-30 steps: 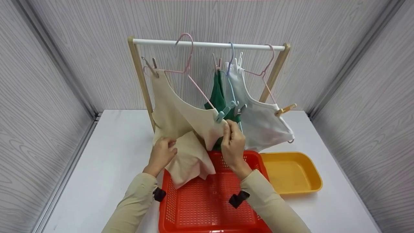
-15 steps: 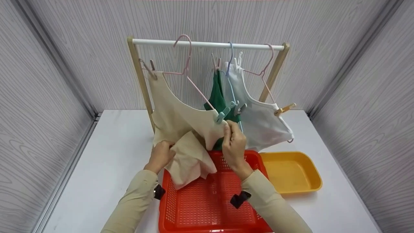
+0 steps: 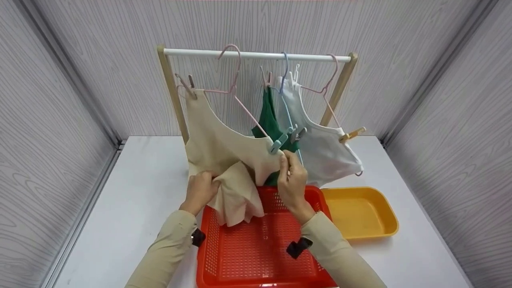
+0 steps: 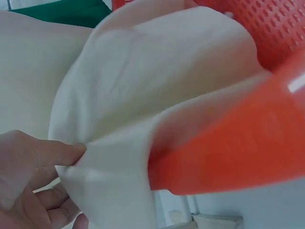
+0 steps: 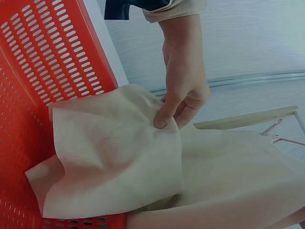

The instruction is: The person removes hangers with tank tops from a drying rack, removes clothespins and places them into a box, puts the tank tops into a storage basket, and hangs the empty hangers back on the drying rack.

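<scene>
A beige tank top point(image 3: 216, 136) hangs on a pink hanger point(image 3: 236, 86) on the rack. A brown clothespin point(image 3: 188, 88) clips its left shoulder and a teal clothespin point(image 3: 279, 143) its right one. My left hand point(image 3: 200, 191) pinches the folded lower part of the top; in the left wrist view its thumb and fingers point(image 4: 62, 152) hold the cloth. The right wrist view also shows the left hand point(image 5: 183, 90) pinching the cloth. My right hand point(image 3: 293, 180) pinches the top's right shoulder corner, just below the teal clothespin. The lower hem drapes into a red basket point(image 3: 264, 248).
The drying rack's white rod point(image 3: 260, 55) also carries a green garment point(image 3: 270, 114) and a white tank top point(image 3: 320, 148), both on hangers with clothespins. A yellow tray point(image 3: 358, 212) stands right of the basket. Grey wood-grain walls enclose the white table point(image 3: 120, 208).
My left hand has gone from loosely curled beside the fold to gripping it, drawing the lower cloth up slightly. The right hand, still pinching the shoulder, has shifted slightly right.
</scene>
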Available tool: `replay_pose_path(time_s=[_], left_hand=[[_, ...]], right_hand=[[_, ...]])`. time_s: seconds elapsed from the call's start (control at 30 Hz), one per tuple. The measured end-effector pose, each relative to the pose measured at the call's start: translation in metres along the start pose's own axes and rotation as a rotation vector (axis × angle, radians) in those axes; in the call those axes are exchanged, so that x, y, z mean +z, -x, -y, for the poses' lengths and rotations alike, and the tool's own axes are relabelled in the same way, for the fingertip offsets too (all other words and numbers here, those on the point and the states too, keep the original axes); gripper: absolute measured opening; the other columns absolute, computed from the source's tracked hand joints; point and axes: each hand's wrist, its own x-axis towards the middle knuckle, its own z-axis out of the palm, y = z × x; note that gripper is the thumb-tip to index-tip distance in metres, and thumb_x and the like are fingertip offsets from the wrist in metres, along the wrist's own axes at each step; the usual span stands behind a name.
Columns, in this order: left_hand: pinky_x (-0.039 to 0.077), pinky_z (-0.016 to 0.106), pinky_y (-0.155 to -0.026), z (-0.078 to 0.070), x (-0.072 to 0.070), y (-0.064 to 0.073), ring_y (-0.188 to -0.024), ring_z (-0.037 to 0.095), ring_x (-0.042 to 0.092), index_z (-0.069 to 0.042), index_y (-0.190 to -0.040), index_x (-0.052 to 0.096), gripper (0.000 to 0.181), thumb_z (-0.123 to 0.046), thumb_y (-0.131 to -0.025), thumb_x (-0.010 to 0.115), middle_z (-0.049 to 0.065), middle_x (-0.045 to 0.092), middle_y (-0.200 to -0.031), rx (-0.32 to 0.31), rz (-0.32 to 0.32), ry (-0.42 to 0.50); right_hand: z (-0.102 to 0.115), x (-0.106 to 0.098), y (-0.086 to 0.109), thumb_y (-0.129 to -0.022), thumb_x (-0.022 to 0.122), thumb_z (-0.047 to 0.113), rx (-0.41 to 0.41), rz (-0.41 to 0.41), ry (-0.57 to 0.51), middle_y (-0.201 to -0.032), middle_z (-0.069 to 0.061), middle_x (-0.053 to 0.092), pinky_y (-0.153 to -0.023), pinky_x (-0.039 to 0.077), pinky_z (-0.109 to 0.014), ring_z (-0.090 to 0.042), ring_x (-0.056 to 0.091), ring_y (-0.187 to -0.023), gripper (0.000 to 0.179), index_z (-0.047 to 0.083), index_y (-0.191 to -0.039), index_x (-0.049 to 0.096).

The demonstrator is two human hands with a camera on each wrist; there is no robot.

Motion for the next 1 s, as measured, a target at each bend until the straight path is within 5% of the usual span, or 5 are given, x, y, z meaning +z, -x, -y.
replay_pose_path(time_s=[0.3, 0.53, 0.77, 0.9, 1.0], left_hand=[[0.055, 0.047, -0.072, -0.040, -0.007, 0.008, -0.082, 0.034, 0.067, -0.001, -0.088, 0.071, 0.009, -0.003, -0.080, 0.067, 0.016, 0.071, -0.087, 0.080, -0.018, 0.047], [0.056, 0.044, -0.072, -0.065, -0.006, 0.024, -0.081, 0.031, 0.068, -0.003, -0.088, 0.071, 0.009, -0.003, -0.079, 0.069, 0.013, 0.071, -0.087, 0.171, 0.058, 0.068], [0.054, 0.037, -0.069, -0.064, 0.012, 0.041, -0.075, 0.025, 0.065, -0.003, -0.084, 0.072, 0.006, -0.005, -0.079, 0.071, 0.010, 0.070, -0.082, 0.265, 0.273, 0.056], [0.052, 0.040, -0.067, -0.056, 0.017, 0.046, -0.075, 0.027, 0.064, -0.001, -0.082, 0.071, 0.005, -0.003, -0.077, 0.072, 0.012, 0.069, -0.080, 0.235, 0.413, 0.030], [0.052, 0.040, -0.068, -0.051, 0.018, 0.045, -0.075, 0.027, 0.064, 0.000, -0.082, 0.070, 0.004, -0.002, -0.078, 0.071, 0.013, 0.070, -0.080, 0.192, 0.449, 0.036]], right_hand=[[-0.001, -0.005, 0.002, -0.092, 0.054, -0.006, 0.018, -0.024, 0.019, -0.069, -0.014, 0.057, -0.058, 0.043, -0.017, -0.017, 0.049, -0.062, 0.010, -0.005, -0.095, 0.063], [-0.004, -0.009, 0.002, -0.091, 0.055, -0.007, 0.008, -0.047, 0.028, -0.069, -0.014, 0.058, -0.058, 0.044, -0.016, -0.017, 0.049, -0.062, 0.010, -0.005, -0.095, 0.063], [-0.007, -0.011, 0.003, -0.090, 0.055, -0.008, 0.003, -0.070, 0.030, -0.067, -0.014, 0.056, -0.057, 0.041, -0.016, -0.015, 0.047, -0.060, 0.009, -0.005, -0.093, 0.064], [-0.009, -0.012, 0.003, -0.090, 0.055, -0.009, 0.004, -0.069, 0.014, -0.069, -0.014, 0.056, -0.058, 0.041, -0.015, -0.014, 0.047, -0.062, 0.010, -0.005, -0.094, 0.064], [-0.009, -0.013, 0.003, -0.089, 0.055, -0.010, 0.003, -0.066, -0.001, -0.069, -0.015, 0.056, -0.058, 0.041, -0.013, -0.013, 0.047, -0.062, 0.011, -0.006, -0.094, 0.063]])
